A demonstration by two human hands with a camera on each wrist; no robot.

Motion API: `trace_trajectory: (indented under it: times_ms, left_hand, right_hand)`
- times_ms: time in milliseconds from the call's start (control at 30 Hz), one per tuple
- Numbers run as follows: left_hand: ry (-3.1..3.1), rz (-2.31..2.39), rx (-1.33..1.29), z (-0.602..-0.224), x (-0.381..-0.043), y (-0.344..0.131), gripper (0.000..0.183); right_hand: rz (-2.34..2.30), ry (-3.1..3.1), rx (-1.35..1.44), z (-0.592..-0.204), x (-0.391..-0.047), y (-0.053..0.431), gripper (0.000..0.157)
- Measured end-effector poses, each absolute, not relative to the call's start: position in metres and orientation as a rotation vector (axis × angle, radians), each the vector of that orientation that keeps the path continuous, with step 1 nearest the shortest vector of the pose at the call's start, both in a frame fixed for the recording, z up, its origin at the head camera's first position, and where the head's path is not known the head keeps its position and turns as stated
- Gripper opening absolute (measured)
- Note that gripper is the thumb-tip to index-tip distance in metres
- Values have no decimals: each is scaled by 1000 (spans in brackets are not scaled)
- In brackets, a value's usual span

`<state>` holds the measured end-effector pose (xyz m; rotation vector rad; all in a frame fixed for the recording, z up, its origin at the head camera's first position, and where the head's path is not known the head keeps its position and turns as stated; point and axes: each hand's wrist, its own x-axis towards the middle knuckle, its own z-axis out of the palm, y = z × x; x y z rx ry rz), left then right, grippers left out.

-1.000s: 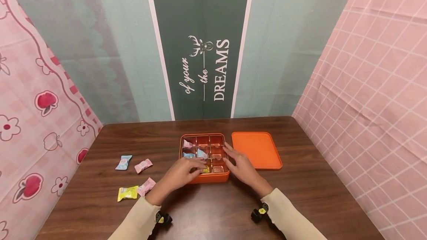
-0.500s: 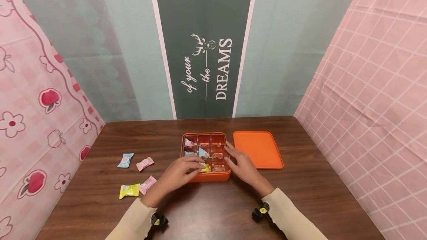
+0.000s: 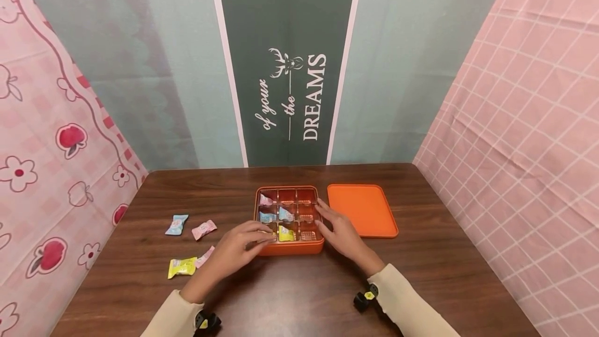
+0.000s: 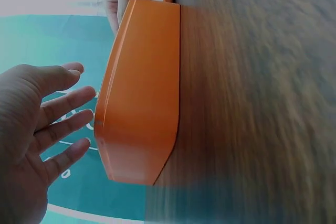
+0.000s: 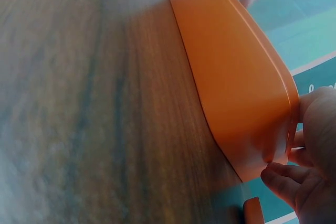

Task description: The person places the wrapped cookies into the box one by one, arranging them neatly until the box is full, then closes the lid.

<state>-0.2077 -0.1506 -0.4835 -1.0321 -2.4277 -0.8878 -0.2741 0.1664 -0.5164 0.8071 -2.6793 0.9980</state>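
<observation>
An orange box (image 3: 292,248) with a clear divided tray sits mid-table. In it lie a pink candy (image 3: 266,199) in the back-left compartment, a blue candy (image 3: 267,217) in the middle-left, another blue candy (image 3: 286,214) in the centre and a yellow candy (image 3: 286,233) in the front-middle. My left hand (image 3: 244,243) is over the front-left compartment, hiding much of it; the left wrist view shows its fingers (image 4: 68,127) spread beside the rim, nothing between them. My right hand (image 3: 343,233) rests extended fingers and thumb on the box's right side and rim.
The orange lid (image 3: 362,210) lies flat right of the box. On the left are a loose blue candy (image 3: 177,224), a pink candy (image 3: 204,230), a yellow candy (image 3: 182,267) and a second pink candy (image 3: 204,257) partly behind my left forearm.
My left hand has drawn back leftward from the front-middle compartment to the front-left one, uncovering the yellow candy and the middle-left blue candy. My right hand has stayed at the box's side.
</observation>
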Motion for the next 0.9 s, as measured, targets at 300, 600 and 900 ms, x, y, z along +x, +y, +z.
trace_trajectory:
  times_ms: [300,600,900]
  left_hand:
    - [-2466,-898,-962,-486,-196,-168,22]
    - [-2470,-841,-872,-490,-186,-177,26]
    - [-2454,-843,-832,-490,-180,-187,33]
  right_hand:
    - [996,-2657,806,-516,-274,166,51]
    - [998,-2668,800,-516,-274,166,50]
    - [1001,-2660,801,-517,-275,166,50]
